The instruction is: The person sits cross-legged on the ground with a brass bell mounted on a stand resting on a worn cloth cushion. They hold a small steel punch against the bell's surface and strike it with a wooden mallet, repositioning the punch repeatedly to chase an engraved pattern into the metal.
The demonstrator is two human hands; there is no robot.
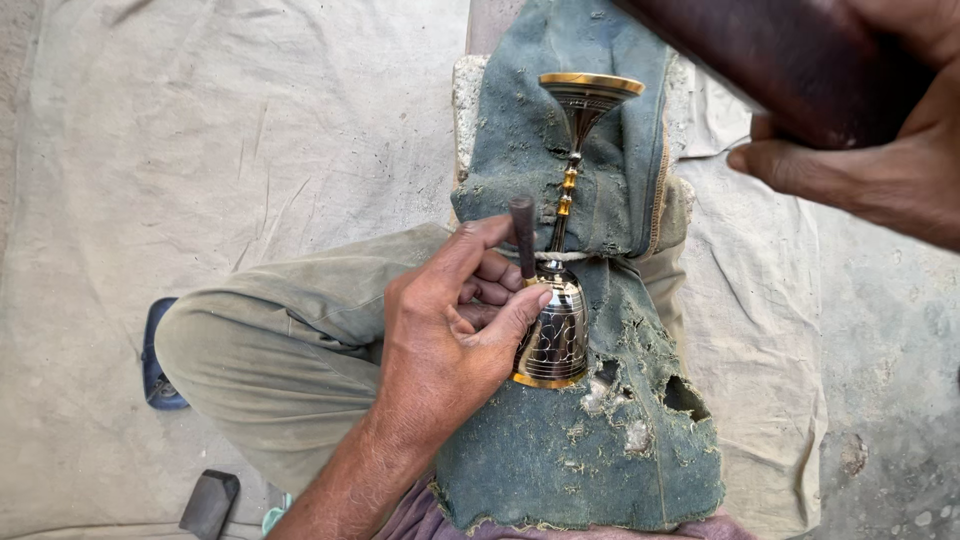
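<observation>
Pinching a short dark punch (522, 235) between thumb and fingers, our left hand (450, 335) also presses against the cup of a metal goblet (556, 330), so this grip is closed on the tool with its tip set near where the stem meets the cup. We have the goblet lying on its side on a worn, torn blue-green cloth (580, 440) draped over our lap and a pale block (466, 100) beyond, its gold-rimmed foot pointing away from us and its engraved cup nearest the hand. Our right hand (870, 150) is raised at the upper right, fingers wrapped around a thick dark wooden handle (790, 60), blurred and well apart from the goblet; that grip is closed on the handle. We judge the main risk to be a blow that lands off the punch's narrow head: it could catch the thumb or knuckles beside it, or glance onto the polished cup and dent it. The goblet's round body could also roll on the soft cloth if the left hand eases its pressure, skewing the mark.
</observation>
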